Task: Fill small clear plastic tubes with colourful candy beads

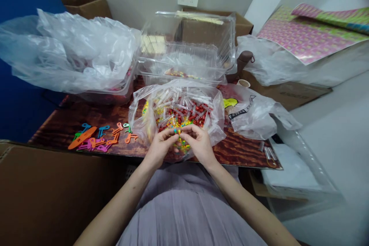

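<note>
My left hand (pixel 160 145) and my right hand (pixel 199 143) meet at the fingertips over the front of an open clear plastic bag (pixel 216 117). Thumbs and forefingers are pinched together on small blue and yellow pieces (pixel 177 132), too small to make out exactly. Inside the bag lie clear thin tubes (pixel 184 95), many with red ends (pixel 201 110), and a loose heap of small yellow, green and red pieces (pixel 184 146). My fingers partly cover this heap.
Colourful plastic clips (pixel 115 138) and an orange flat strip (pixel 82 137) lie left. Behind stand a clear lidded container (pixel 187 61) and a bag-covered tub (pixel 112 94). At right are a printed bag (pixel 253 117), a paper cup (pixel 243 83) and several loose tubes (pixel 270 153) near the table edge.
</note>
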Available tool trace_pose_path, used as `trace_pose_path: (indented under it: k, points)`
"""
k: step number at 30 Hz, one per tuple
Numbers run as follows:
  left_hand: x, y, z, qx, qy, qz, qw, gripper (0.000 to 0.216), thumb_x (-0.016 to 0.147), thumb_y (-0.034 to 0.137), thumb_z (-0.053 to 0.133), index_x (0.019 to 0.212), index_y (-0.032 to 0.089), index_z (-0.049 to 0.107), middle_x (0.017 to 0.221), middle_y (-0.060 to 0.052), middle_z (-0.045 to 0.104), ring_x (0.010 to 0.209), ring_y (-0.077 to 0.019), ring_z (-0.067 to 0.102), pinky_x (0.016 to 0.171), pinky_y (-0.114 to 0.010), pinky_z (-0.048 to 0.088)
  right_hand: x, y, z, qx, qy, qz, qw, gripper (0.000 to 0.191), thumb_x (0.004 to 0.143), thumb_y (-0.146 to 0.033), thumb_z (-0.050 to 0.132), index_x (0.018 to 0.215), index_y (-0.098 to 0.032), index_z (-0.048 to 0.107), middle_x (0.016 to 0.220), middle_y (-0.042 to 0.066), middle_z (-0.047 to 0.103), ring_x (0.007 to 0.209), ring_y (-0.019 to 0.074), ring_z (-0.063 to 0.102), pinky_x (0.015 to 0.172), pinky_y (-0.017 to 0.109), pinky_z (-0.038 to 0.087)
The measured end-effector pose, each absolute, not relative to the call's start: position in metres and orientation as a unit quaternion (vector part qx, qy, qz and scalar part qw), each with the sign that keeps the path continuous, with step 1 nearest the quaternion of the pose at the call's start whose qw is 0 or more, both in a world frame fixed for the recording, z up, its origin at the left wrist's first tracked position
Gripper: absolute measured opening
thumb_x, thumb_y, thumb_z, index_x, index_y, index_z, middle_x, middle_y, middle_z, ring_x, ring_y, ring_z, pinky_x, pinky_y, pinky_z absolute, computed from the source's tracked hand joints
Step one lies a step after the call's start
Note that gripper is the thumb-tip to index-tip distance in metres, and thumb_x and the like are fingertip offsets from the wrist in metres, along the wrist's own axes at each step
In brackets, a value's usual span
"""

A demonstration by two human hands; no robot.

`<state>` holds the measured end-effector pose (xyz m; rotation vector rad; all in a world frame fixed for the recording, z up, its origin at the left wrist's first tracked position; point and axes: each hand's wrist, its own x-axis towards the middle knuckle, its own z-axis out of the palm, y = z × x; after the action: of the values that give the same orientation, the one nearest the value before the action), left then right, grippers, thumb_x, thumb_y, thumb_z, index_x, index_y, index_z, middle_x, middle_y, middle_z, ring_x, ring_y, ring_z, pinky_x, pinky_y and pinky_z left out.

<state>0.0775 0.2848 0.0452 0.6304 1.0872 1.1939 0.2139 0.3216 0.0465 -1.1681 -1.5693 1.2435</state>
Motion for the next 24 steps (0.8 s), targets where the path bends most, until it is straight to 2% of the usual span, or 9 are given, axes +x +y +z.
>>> trace_pose_path:
  k: [4, 6, 9, 13, 16, 19, 22, 24]
  points:
    - [0.078, 0.287, 0.045, 0.265, 0.453, 0.533, 0.663, 0.036, 0.063, 0.034, 0.078, 0.093, 0.015, 0.069, 0.076, -0.002, 0.064, 0.064, -0.0119, 0.059, 0.050, -0.021, 0.051, 0.211, 0.318, 0.054, -0.468, -0.707, 0.346, 0.402, 0.010, 0.080, -0.017, 0.056, 0.085, -0.018, 0.065, 0.084, 0.004, 0.065, 0.079, 0.0165, 0.061, 0.074, 0.028, 0.047]
    - [0.077, 0.287, 0.045, 0.260, 0.447, 0.536, 0.667, 0.035, 0.063, 0.033, 0.078, 0.092, 0.015, 0.069, 0.075, -0.002, 0.065, 0.065, -0.0125, 0.060, 0.052, -0.022, 0.053, 0.209, 0.315, 0.055, -0.470, -0.717, 0.310, 0.411, 0.013, 0.081, -0.016, 0.055, 0.089, -0.019, 0.065, 0.086, 0.004, 0.066, 0.081, 0.0160, 0.061, 0.076, 0.027, 0.047]
    - [0.076, 0.285, 0.042, 0.267, 0.463, 0.529, 0.660, 0.035, 0.061, 0.032, 0.079, 0.090, 0.015, 0.069, 0.077, -0.002, 0.066, 0.065, -0.0127, 0.061, 0.054, -0.023, 0.054, 0.208, 0.309, 0.051, -0.473, -0.698, 0.339, 0.417, 0.011, 0.082, -0.018, 0.056, 0.090, -0.019, 0.064, 0.085, 0.003, 0.067, 0.079, 0.0157, 0.063, 0.075, 0.027, 0.048]
    - [0.075, 0.279, 0.039, 0.273, 0.496, 0.527, 0.634, 0.037, 0.061, 0.034, 0.079, 0.089, 0.013, 0.069, 0.069, -0.001, 0.065, 0.057, -0.0108, 0.059, 0.050, -0.021, 0.052, 0.217, 0.314, 0.049, -0.448, -0.695, 0.407, 0.388, 0.012, 0.085, -0.022, 0.055, 0.083, -0.019, 0.066, 0.083, 0.003, 0.069, 0.079, 0.0164, 0.064, 0.074, 0.027, 0.049]
    - [0.072, 0.278, 0.042, 0.267, 0.503, 0.545, 0.616, 0.036, 0.063, 0.036, 0.078, 0.090, 0.014, 0.069, 0.077, -0.003, 0.067, 0.060, -0.0115, 0.061, 0.049, -0.019, 0.052, 0.239, 0.330, 0.052, -0.454, -0.721, 0.378, 0.363, 0.014, 0.086, -0.024, 0.054, 0.086, -0.019, 0.067, 0.086, 0.002, 0.070, 0.081, 0.0170, 0.064, 0.075, 0.028, 0.048]
    - [0.068, 0.279, 0.048, 0.263, 0.501, 0.556, 0.608, 0.036, 0.066, 0.037, 0.076, 0.093, 0.014, 0.068, 0.088, -0.005, 0.069, 0.064, -0.0124, 0.062, 0.047, -0.019, 0.052, 0.266, 0.346, 0.056, -0.495, -0.792, 0.241, 0.264, 0.016, 0.087, -0.020, 0.052, 0.090, -0.020, 0.068, 0.092, 0.003, 0.070, 0.086, 0.0184, 0.063, 0.079, 0.030, 0.045]
    - [0.066, 0.280, 0.050, 0.270, 0.497, 0.558, 0.607, 0.035, 0.066, 0.036, 0.076, 0.092, 0.014, 0.069, 0.086, -0.005, 0.069, 0.066, -0.0126, 0.061, 0.049, -0.019, 0.052, 0.284, 0.349, 0.055, -0.487, -0.855, 0.132, 0.122, 0.017, 0.089, -0.020, 0.051, 0.092, -0.020, 0.068, 0.094, 0.006, 0.069, 0.087, 0.0202, 0.061, 0.078, 0.031, 0.043]
    - [0.067, 0.280, 0.049, 0.274, 0.496, 0.554, 0.610, 0.035, 0.066, 0.036, 0.076, 0.092, 0.014, 0.069, 0.086, -0.006, 0.069, 0.067, -0.0125, 0.061, 0.049, -0.019, 0.052, 0.290, 0.346, 0.054, -0.473, -0.873, 0.092, 0.073, 0.017, 0.090, -0.020, 0.050, 0.093, -0.019, 0.067, 0.095, 0.007, 0.069, 0.090, 0.0206, 0.059, 0.078, 0.030, 0.042]
